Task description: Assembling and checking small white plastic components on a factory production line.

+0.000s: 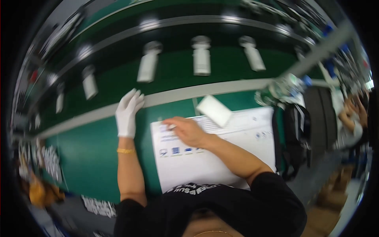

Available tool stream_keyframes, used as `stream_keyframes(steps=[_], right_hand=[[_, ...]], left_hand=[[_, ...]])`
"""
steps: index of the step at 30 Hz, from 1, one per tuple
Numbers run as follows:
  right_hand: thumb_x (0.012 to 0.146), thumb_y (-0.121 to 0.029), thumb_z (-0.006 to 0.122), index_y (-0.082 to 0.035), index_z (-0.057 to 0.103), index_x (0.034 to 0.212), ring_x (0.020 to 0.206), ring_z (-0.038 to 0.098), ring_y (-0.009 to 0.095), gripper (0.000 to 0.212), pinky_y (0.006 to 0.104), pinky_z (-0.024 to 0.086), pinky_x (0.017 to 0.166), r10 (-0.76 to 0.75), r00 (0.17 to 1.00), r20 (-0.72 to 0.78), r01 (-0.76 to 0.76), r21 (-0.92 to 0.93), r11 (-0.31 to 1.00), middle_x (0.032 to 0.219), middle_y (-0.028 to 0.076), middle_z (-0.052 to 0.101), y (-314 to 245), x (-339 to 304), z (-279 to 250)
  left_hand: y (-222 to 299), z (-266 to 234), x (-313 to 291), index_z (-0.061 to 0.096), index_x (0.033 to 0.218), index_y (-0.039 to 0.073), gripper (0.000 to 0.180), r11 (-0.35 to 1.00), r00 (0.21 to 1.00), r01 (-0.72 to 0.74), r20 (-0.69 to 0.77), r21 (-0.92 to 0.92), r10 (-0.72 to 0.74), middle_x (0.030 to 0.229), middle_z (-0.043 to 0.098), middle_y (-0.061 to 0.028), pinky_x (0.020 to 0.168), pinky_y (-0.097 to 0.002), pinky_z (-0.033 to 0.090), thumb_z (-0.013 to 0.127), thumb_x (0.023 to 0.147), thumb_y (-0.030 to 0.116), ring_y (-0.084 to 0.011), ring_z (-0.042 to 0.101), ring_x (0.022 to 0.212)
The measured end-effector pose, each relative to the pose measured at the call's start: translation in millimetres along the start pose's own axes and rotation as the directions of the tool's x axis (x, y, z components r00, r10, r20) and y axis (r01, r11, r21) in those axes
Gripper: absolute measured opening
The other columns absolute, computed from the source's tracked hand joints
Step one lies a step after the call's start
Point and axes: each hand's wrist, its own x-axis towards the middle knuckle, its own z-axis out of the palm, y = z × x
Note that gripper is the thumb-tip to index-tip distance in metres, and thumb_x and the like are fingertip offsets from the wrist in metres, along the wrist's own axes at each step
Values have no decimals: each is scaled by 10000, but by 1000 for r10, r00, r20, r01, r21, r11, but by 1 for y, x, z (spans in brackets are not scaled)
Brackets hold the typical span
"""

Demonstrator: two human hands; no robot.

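My left hand (127, 112) wears a white glove and lies flat, fingers apart, on the green bench top near the grey rail (177, 94) of the conveyor. My right hand (186, 129) is bare and rests on a white printed sheet (205, 154), its fingertips pinched on something small and pale that I cannot make out. A white rectangular block (214, 110) lies at the sheet's far edge, just beyond my right hand. Several white cylindrical parts (201, 55) ride on the dark green conveyor belt beyond the rail.
A black bag or strap bundle (294, 134) sits to the right of the sheet. Another person (351, 118) works at the far right. Printed packets (47, 162) lie at the left edge. Brown boxes (331, 197) stand at the lower right.
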Motion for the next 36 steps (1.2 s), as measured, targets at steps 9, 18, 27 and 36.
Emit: stream_keyframes(steps=[9, 18, 27, 36], right_hand=[[857, 25, 505, -3, 616, 1122, 870, 661, 202, 289, 275, 514, 716, 90, 991, 95, -90, -8, 996, 1001, 141, 655, -20, 4, -2], [857, -62, 619, -34, 654, 1029, 751, 635, 228, 177, 300, 495, 656, 83, 994, 69, -81, -34, 996, 881, 125, 659, -31, 12, 0], [875, -65, 608, -13, 669, 1008, 750, 641, 177, 156, 269, 493, 671, 111, 992, 64, -110, -18, 994, 861, 110, 670, -27, 13, -1], [887, -66, 599, -12, 668, 1003, 734, 644, 171, 146, 268, 494, 664, 114, 992, 54, -112, -45, 993, 826, 100, 669, -26, 14, 6]], left_hand=[[39, -97, 77, 543, 1263, -38, 471, 676, 781, -41, -398, 736, 481, 1258, 587, -161, 976, -315, 431, 642, 891, 233, -232, 567, 1154], [16, -192, 170, 537, 1255, -21, 553, 913, 837, 88, -526, 398, 148, 1168, 612, -127, 919, -316, 453, 601, 906, 404, -224, 575, 1091], [29, -125, 180, 628, 1067, -38, 539, 911, 914, 203, -404, 359, -44, 989, 683, -125, 787, -352, 512, 621, 847, 453, -250, 662, 878], [27, -103, 203, 596, 1141, -27, 534, 492, 906, 400, -414, 773, -87, 1031, 672, -198, 809, -370, 532, 715, 742, 308, -307, 677, 921]])
